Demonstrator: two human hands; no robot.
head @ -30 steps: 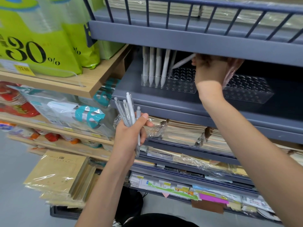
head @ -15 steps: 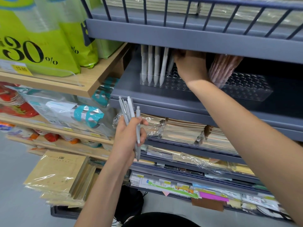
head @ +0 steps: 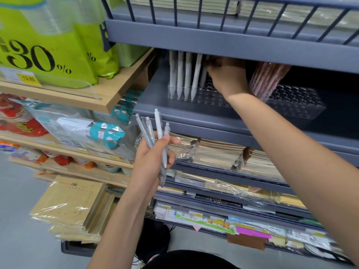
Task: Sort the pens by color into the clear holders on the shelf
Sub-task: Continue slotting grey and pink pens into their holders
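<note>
Your left hand sits near the middle of the view, just toward 7 o'clock. It is closed round a small bunch of grey-white pens, with the thumb pressed across the barrels. Their clicker ends fan upward toward 12 o'clock and the tips poke out below your palm.

Your right hand is up toward 1 o'clock, reaching into the grey shelf over the left clear holder. Its fingers run up into the shadow under the upper shelf, so I cannot tell whether they grip a pen or lie loose.

At 9 o'clock of that hand, a row of white pens stands tip-down in the left end of that holder. The four nearest you are upright or leaning slightly, and one more shows just beside your knuckles. At 3 o'clock of the hand, a bundle of pink pens leans at the left end of the right clear holder. The other holes of that holder that you can see are bare.

Below the shelf, at 5 o'clock of your left hand, lie wrapped stacks of notebooks. Green packs printed with "30 %" fill the wooden shelf at 10 o'clock.
</note>
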